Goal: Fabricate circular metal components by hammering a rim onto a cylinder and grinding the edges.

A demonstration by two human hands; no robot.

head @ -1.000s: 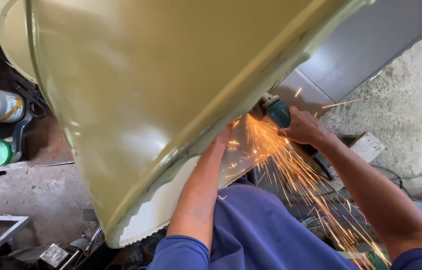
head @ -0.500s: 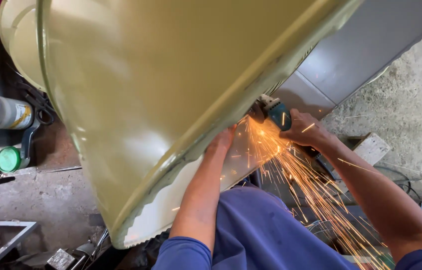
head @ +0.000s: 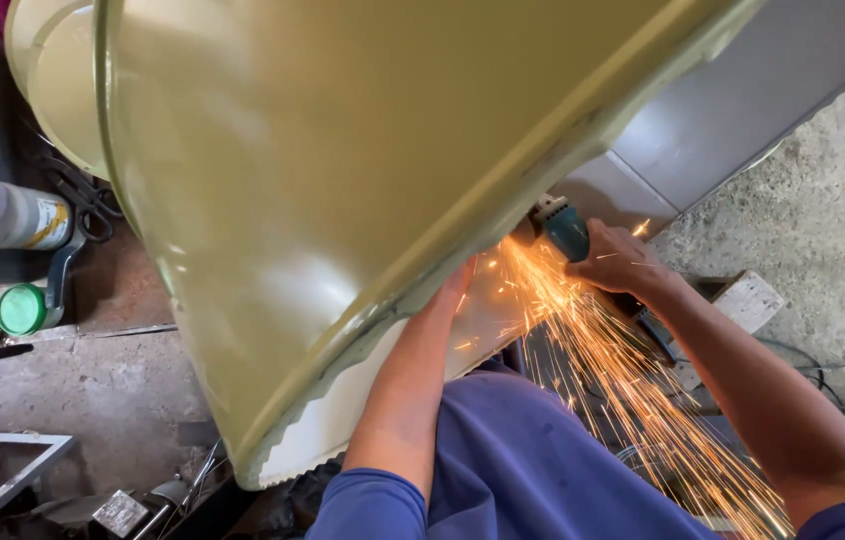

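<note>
Both arms reach forward: right hand (head: pixel 621 262) grips grinder (head: pixel 565 228).

The floor (head: pixel 63 400) is rough, stained concrete, grey with rusty brown patches, and it lies in shade on the left. On the right the concrete ground (head: pixel 823 220) is paler and brightly lit, as by daylight. A flat grey metal sheet (head: pixel 743 110) slants across the upper right. On the left floor lie a white canister (head: pixel 3 215) on its side and a green round cap (head: pixel 21 308). A grey metal frame (head: pixel 3 475) sits at the lower left corner, with small metal scraps (head: pixel 123 512) beside it. A pale block (head: pixel 748 300) rests on the ground at right, and thin cables (head: pixel 833 365) trail near it.
</note>
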